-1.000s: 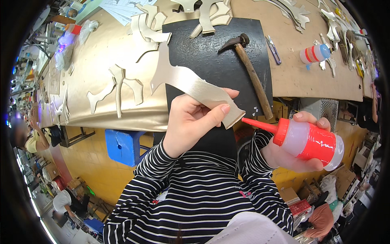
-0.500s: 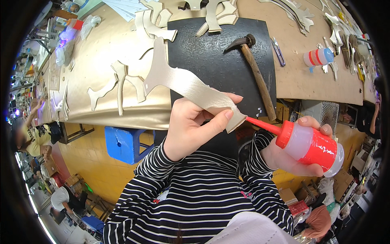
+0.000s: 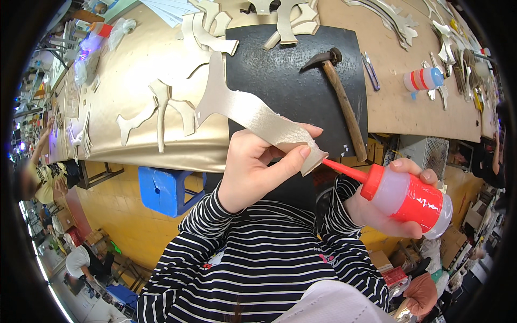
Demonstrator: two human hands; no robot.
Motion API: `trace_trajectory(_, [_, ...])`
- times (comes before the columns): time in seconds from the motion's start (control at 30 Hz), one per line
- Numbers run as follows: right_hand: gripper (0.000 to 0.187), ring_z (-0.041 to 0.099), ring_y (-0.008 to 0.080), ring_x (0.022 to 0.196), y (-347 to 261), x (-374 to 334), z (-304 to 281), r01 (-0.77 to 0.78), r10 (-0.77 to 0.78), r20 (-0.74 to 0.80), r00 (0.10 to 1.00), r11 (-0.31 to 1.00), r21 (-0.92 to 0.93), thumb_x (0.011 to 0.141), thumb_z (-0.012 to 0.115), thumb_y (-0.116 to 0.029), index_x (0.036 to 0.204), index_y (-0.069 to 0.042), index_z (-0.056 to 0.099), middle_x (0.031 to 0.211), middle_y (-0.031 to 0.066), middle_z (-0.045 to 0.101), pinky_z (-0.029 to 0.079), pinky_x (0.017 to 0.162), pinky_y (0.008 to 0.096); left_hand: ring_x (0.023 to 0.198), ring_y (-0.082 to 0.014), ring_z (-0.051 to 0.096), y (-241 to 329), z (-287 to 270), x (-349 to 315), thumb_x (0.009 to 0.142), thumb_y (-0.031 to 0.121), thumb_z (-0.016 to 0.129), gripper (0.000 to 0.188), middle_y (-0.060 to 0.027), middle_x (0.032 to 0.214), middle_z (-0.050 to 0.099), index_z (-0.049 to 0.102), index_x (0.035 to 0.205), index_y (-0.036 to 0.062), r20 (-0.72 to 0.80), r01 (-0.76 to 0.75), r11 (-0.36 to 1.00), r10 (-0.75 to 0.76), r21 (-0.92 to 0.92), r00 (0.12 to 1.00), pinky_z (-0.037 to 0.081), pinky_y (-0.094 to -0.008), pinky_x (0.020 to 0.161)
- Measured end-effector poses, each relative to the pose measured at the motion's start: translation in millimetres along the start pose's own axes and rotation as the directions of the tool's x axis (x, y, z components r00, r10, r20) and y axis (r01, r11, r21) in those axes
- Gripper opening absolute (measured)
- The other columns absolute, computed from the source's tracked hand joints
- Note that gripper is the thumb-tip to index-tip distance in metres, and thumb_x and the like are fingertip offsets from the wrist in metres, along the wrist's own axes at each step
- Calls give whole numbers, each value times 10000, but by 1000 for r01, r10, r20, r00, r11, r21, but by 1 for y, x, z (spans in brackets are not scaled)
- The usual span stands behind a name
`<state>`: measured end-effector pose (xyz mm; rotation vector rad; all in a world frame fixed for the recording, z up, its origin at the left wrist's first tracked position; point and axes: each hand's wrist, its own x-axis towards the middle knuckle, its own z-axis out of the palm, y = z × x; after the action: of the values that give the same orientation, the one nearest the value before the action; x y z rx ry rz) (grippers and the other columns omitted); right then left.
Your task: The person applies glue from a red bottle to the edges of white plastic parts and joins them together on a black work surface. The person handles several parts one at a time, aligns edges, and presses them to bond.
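My left hand (image 3: 258, 167) pinches the near end of a long, curved, pale gold leather piece (image 3: 250, 110) between thumb and fingers. The piece's forked far end reaches out over the bench. My right hand (image 3: 371, 210) is wrapped round a squeeze bottle (image 3: 409, 200) with a clear body, a red band and a red cap. The bottle lies tilted, its long red nozzle (image 3: 347, 170) pointing left at the edge of the leather end. The nozzle's very tip is at that edge, partly hidden; whether it touches cannot be made out.
A black mat (image 3: 280, 70) on the bench bears a wooden-handled hammer (image 3: 342, 97). More cut leather pieces (image 3: 161, 110) lie left and at the back. Snips (image 3: 371, 71) and another squeeze bottle (image 3: 423, 79) are to the right. A blue stool (image 3: 161, 191) stands below the bench's left edge.
The bottle has shifted slightly left, and its nozzle tip is now more hidden at the leather's edge. My left hand keeps its pinch on the piece.
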<state>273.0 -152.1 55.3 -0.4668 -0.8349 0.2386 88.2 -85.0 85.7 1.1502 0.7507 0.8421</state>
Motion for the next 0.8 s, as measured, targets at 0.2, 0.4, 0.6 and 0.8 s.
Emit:
trace_trajectory(0.2, [833, 637, 431, 780, 4, 1, 3, 62, -64, -38, 997, 997, -42, 862, 583, -620, 1187, 101, 321, 1178, 221, 467, 561, 605, 371, 833, -127, 633, 1, 0, 0, 876, 14, 630, 190, -149, 1053, 668, 644, 1038, -84, 3, 7, 1000, -7, 11, 1000, 509, -227, 684])
trace_trajectory(0.4, [802, 638, 436, 763, 5, -1, 3, 72, -73, -5, 997, 997, -38, 876, 561, -615, 1202, 79, 325, 1168, 224, 460, 579, 610, 379, 869, -149, 649, -2, -2, 1, 880, 13, 626, 196, -151, 1064, 663, 637, 1049, -86, 17, -24, 1000, 23, 18, 1000, 526, -239, 715])
trace_trajectory(0.6, [804, 646, 408, 806, 2, -3, 4, -1, 1, 2, 1000, 1000, 5, 842, 621, -604, 1220, 48, 341, 1120, 270, 508, 575, 640, 352, 881, -166, 664, 1, -2, 1, 886, 14, 622, 214, -144, 1059, 659, 630, 1073, -92, 27, 7, 1000, -7, -3, 1000, 535, -246, 729])
trace_trajectory(0.8, [865, 642, 310, 821, -8, -1, -1, -217, 208, 104, 972, 973, 77, 756, 738, -587, 1257, 4, 355, 1067, 355, 581, 552, 698, 300, 888, -169, 664, 2, -1, 2, 886, 17, 625, 224, -141, 1053, 660, 627, 1080, -95, 22, 17, 1000, -16, -6, 1000, 540, -261, 767])
